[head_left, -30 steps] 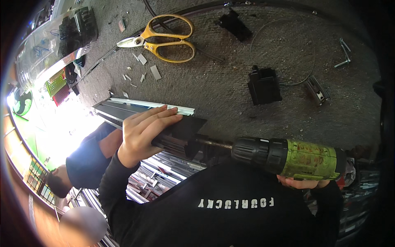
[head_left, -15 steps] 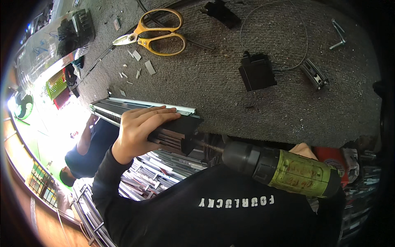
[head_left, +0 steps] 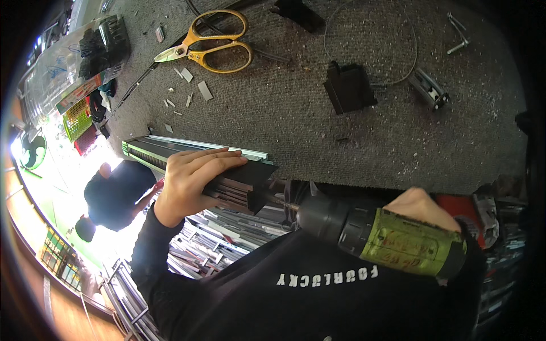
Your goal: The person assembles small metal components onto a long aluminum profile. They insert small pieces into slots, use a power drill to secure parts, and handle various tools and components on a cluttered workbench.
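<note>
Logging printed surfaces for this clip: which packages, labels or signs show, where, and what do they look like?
Clear plastic package: far left on the grey mat, shiny, with dark parts inside and a red-green card strip.
Drill label: on the yellow-green drill body at the right hand, worn reddish print.
Sweater print: white letters on black, lower centre.

Left hand (head_left: pixel 190 182) steadies metal profile (head_left: pixel 227 176); right hand (head_left: pixel 424 207) holds drill (head_left: pixel 381 236).

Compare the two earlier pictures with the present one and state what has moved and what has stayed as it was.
The left hand first lay flat on the metal profile, then closed round its end and holds it there now. The green drill, held in the right hand, has come in from the right, its bit now at the end of the profile. The yellow scissors, black block and scraps on the grey mat lie as before.
</note>
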`<state>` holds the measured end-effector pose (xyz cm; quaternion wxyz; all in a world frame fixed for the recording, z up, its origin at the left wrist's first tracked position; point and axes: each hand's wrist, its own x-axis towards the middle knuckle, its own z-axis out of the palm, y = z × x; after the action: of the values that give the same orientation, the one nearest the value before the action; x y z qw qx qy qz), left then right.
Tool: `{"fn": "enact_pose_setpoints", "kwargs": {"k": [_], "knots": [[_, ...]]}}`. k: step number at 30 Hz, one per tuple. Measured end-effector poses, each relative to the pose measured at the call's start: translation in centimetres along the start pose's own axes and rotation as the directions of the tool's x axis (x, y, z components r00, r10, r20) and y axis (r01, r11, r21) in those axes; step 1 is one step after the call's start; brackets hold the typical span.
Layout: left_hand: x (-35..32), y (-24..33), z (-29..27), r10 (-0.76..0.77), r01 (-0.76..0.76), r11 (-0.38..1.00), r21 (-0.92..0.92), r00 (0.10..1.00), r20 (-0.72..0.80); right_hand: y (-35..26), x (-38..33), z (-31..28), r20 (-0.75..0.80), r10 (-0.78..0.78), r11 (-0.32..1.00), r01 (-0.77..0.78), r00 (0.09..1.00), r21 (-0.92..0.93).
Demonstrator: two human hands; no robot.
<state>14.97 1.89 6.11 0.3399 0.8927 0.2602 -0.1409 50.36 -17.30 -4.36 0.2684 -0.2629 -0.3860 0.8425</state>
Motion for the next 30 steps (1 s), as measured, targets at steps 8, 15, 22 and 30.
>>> {"fn": "enact_pose_setpoints", "kwargs": {"k": [8, 15, 22, 30], "knots": [[-0.2, -0.4, 0.0, -0.001, 0.002, 1.0, 0.018, 0.999, -0.035, -1.4, 0.9, -0.3, 0.075, -0.09, 0.878, 0.115, 0.993, -0.466], [-0.3, -0.2, 0.9, -0.024, 0.052, 0.982, 0.179, 0.987, -0.158, -0.3, 0.7, -0.3, -0.005, -0.011, 0.961, 0.012, 1.0, 0.275], [-1.2, 1.2, 0.9, -0.036, 0.194, 0.959, 0.207, 0.807, -0.589, -2.3, 1.2, -0.3, -0.015, 0.061, 0.967, -0.055, 0.998, 0.251], [-0.2, 2.4, 4.2, -0.162, 0.426, 0.904, -0.04, 0.254, -0.954, -5.2, 1.0, 1.5, -0.041, -0.138, 0.977, 0.13, 0.99, -0.167]]}}
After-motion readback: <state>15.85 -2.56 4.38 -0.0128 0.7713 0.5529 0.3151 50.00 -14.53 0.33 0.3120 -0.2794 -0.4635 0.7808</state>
